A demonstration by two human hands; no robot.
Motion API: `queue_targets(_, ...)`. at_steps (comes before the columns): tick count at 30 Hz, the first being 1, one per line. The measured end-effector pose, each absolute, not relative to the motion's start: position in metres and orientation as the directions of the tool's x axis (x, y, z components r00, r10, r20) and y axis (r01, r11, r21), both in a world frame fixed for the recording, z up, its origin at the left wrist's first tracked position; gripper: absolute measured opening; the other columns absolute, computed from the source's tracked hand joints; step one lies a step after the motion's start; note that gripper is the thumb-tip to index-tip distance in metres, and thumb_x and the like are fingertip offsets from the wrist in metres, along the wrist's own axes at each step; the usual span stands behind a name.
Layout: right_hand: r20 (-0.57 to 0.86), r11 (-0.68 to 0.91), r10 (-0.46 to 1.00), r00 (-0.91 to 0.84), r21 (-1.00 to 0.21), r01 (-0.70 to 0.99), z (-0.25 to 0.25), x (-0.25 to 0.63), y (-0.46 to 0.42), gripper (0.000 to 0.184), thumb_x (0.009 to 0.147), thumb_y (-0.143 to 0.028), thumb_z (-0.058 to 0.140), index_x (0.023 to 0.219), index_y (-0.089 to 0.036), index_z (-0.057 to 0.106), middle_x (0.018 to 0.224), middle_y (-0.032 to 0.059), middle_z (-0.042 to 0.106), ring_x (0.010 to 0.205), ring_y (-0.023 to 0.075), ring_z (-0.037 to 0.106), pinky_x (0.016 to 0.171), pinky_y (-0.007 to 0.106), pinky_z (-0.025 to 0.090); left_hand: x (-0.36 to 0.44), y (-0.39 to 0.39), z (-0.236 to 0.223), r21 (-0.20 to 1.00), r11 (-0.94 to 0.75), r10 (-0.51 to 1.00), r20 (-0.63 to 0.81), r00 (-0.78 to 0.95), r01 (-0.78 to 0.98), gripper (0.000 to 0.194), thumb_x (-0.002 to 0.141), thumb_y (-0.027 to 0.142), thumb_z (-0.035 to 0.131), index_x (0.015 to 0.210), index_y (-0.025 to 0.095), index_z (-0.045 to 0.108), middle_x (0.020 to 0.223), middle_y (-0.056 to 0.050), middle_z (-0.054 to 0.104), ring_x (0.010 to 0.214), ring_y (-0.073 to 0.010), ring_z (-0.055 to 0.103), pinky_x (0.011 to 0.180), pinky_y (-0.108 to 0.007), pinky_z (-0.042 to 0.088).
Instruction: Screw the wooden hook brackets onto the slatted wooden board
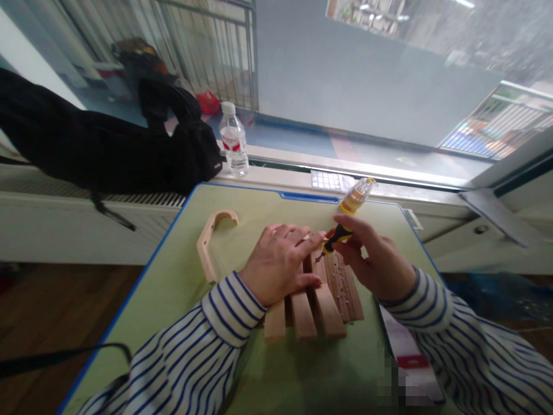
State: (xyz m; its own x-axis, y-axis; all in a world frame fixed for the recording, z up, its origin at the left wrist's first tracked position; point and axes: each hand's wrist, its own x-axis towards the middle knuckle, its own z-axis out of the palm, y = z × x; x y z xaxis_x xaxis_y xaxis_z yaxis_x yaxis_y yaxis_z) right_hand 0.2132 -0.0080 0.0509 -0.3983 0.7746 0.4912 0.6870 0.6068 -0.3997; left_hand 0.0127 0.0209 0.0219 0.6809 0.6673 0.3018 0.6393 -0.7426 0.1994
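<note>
My right hand (pixel 375 256) grips a yellow-and-black screwdriver (pixel 338 236) by its handle, tip pointing down and left. The tip meets the rightmost of several pale wooden slats (pixel 330 311), at what looks like a small screw. Across the slats lies my left hand (pixel 283 259), fingers stretched out and pressing on them. Its palm hides their upper parts. Just right of the slats, a darker grooved wooden board (pixel 352 294) carries many small metal screws. To the left rests a curved wooden piece (pixel 205 248) with holes in it, touched by neither hand.
The green table (pixel 173 311) has a blue edge. At its back stands a clear yellow-based bottle (pixel 358 196). A water bottle (pixel 233 141) and a black bag (pixel 129 150) are on the window sill. A flat dark-edged object (pixel 408 346) lies under my right forearm.
</note>
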Motion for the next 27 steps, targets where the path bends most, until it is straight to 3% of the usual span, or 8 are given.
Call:
queue_targets(6, 0.523, 0.637, 0.734, -0.433, -0.311, 0.705, 0.049, 0.207, -0.009, 0.04, 0.087, -0.019, 0.052, 0.126, -0.017, 0.044, 0.095, 0.0058, 0.068, 0.072, 0.0113, 0.064, 0.067, 0.025, 0.054, 0.013, 0.021, 0.021, 0.203, -0.74, 0.67, 0.305, 0.677, 0.641, 0.076, 0.07, 0.062, 0.061, 0.132, 0.024, 0.04, 0.126, -0.009, 0.051, 0.111, -0.0288, 0.045, 0.095, -0.043, 0.03)
queue_targets(17, 0.621, 0.563, 0.719, -0.312, -0.258, 0.785, 0.036, 0.206, -0.013, 0.05, 0.083, -0.023, 0.058, 0.128, -0.018, 0.038, 0.089, 0.0057, 0.066, 0.066, 0.0125, 0.062, 0.059, 0.025, 0.053, 0.014, 0.021, 0.021, 0.205, -0.735, 0.676, 0.286, 0.679, 0.646, 0.072, 0.072, 0.065, 0.056, 0.131, 0.026, 0.041, 0.126, -0.008, 0.051, 0.11, -0.0288, 0.045, 0.094, -0.043, 0.028)
queue_targets(27, 0.629, 0.514, 0.741, -0.235, -0.306, 0.801, 0.032, 0.202, -0.014, 0.052, 0.082, -0.023, 0.056, 0.129, -0.019, 0.034, 0.084, 0.004, 0.063, 0.053, 0.0098, 0.054, 0.051, 0.024, 0.049, 0.013, 0.021, 0.021, 0.221, -0.743, 0.668, 0.3, 0.681, 0.631, 0.071, 0.073, 0.064, 0.057, 0.131, 0.027, 0.042, 0.126, -0.009, 0.052, 0.111, -0.0286, 0.045, 0.094, -0.042, 0.028)
